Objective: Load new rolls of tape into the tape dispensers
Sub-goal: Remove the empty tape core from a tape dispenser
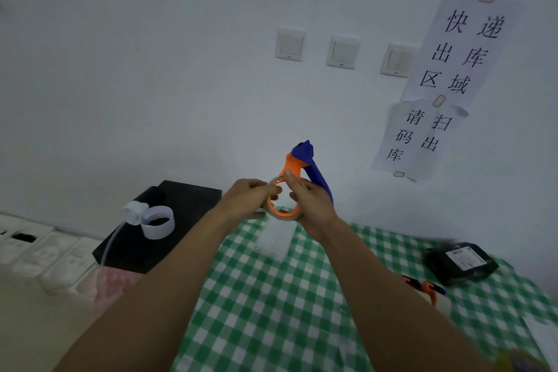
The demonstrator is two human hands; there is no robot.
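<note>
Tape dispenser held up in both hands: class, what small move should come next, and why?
Probably the left hand should push the tape roll fully onto the orange hub, while the right hand steadies the tape dispenser. The roll already rings the hub, and both hands grip the pair above the checked cloth; whether it is seated cannot be told.

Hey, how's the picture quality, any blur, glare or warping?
Head view: dim, bluish light; wide-angle warping tilts the wall signs; the held tape dispenser looks fairly sharp; the black parcel at right is smeared; no strong glare.
</note>
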